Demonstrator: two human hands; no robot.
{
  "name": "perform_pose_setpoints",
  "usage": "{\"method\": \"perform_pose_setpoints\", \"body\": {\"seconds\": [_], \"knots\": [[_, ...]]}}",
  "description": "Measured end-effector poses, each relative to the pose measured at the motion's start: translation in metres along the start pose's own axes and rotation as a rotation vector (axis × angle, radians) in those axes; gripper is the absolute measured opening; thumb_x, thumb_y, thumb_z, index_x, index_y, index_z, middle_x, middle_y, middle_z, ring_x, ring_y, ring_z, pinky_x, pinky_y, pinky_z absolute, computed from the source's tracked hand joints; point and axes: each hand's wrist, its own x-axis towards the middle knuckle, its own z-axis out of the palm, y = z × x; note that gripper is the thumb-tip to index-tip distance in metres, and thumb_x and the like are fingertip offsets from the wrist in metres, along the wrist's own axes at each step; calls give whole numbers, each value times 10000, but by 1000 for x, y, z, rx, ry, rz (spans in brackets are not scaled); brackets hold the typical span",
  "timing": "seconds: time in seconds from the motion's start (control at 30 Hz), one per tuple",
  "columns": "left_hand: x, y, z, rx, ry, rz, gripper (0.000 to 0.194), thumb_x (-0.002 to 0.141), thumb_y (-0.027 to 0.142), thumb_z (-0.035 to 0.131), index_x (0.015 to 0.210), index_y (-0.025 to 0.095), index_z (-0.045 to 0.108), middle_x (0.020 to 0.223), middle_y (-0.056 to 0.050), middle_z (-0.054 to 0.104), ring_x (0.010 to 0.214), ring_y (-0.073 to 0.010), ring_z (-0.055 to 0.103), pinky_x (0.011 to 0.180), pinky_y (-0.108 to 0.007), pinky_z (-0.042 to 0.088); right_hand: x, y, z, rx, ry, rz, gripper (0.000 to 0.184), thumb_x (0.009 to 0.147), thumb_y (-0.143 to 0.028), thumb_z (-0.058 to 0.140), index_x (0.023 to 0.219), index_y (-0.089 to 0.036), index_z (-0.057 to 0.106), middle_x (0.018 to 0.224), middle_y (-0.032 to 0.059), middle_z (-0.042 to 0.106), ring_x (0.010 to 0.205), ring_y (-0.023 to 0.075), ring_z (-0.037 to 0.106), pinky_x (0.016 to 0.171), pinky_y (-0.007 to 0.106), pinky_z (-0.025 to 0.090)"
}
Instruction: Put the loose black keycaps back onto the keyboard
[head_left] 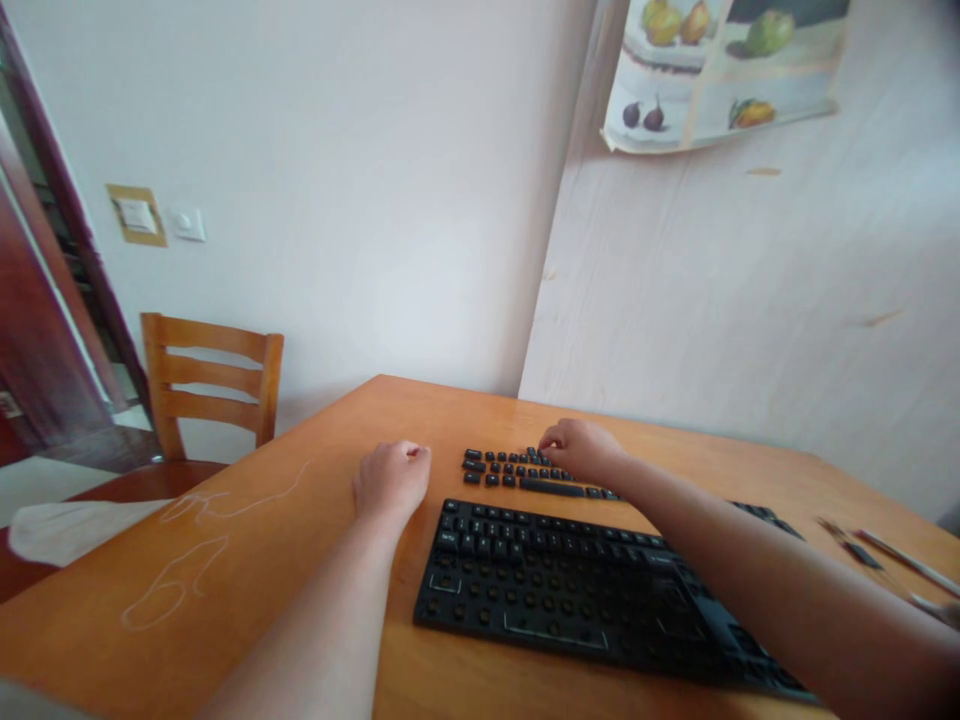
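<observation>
A black keyboard [551, 600] lies on the wooden table in front of me. Its upper rows carry keycaps, while the lower rows are mostly bare switches. Behind it, loose black keycaps [474, 466] are set out in rows, including a long space bar [551, 487]. My right hand [589, 450] reaches over the keyboard, thumb and forefinger pinched at a keycap in the back rows. To the left of the keycaps, my left hand [394, 480] rests on the table, its fingers curled closed; whatever is inside is hidden. My right forearm covers part of the keyboard's right side.
More dark keycaps [766, 515] lie beyond my right forearm. Thin tools [862, 555] are at the table's right side. A wooden chair [214, 375] stands at the left, with a white cloth or bag [75, 525] near its seat. The wall [390, 200] borders the table's back.
</observation>
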Motion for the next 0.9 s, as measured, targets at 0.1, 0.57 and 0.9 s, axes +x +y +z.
{"method": "perform_pose_setpoints", "body": {"seconds": [0.1, 0.57, 0.9], "knots": [[0, 0, 1, -3, 2, -3, 341, 864, 502, 484, 999, 344, 754, 1102, -62, 738, 976, -291, 657, 719, -350, 452, 19, 5, 7, 6, -49, 1, 270, 852, -273, 570, 1013, -232, 783, 1063, 72, 735, 972, 207, 633, 820, 291, 453], [1, -2, 3, 0, 11, 1, 355, 860, 516, 475, 1009, 338, 743, 1138, -55, 723, 989, -282, 645, 718, -352, 433, 41, 10, 25, 19, -100, 29, 287, 863, -300, 560, 1023, -233, 788, 1094, 79, 742, 1016, 223, 640, 831, 293, 464], [1, -2, 3, -3, 2, -7, 356, 859, 515, 489, 1016, 335, 753, 1108, -57, 732, 963, -270, 649, 724, -339, 434, 60, 18, 34, 30, -98, 91, 219, 772, -370, 694, 943, -276, 792, 1040, 44, 749, 945, 220, 661, 760, 286, 481]]}}
